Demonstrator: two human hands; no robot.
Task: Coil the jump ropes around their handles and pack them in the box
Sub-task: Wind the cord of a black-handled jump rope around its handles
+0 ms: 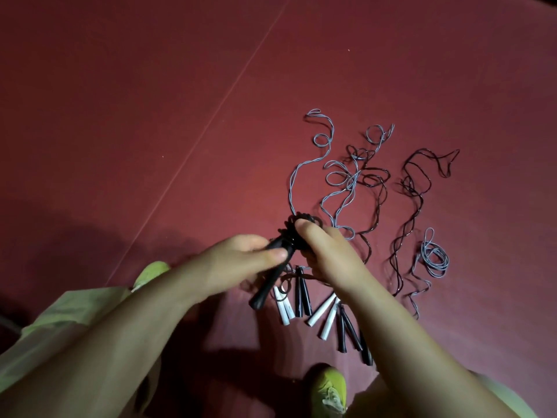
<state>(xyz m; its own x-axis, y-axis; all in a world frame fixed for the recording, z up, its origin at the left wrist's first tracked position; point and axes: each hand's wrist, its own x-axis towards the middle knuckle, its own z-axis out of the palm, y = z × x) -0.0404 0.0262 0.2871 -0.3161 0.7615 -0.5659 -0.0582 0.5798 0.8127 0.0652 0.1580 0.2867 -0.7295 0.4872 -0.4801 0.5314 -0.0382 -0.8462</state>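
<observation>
I observe the left hand (241,260) gripping a pair of black handles (271,273), thumb and fingers curled round them. Their long axis runs from near-left up to far-right, butt ends pointing down toward the floor (120,116). The right hand (328,251) sits just right of the far end, fingers pinching the dark coil (298,224) already wound there. Both hands are equally close to the bundle; the right one leads the winding, in my judgement. A loose tail of dark cord (289,279) hangs below the hands. The remaining ropes (340,176) lie uncoiled on the floor beyond, their white and black handles (325,315) lined up near the feet. One grey rope (434,257) lies loosely looped at right. No box is in view
</observation>
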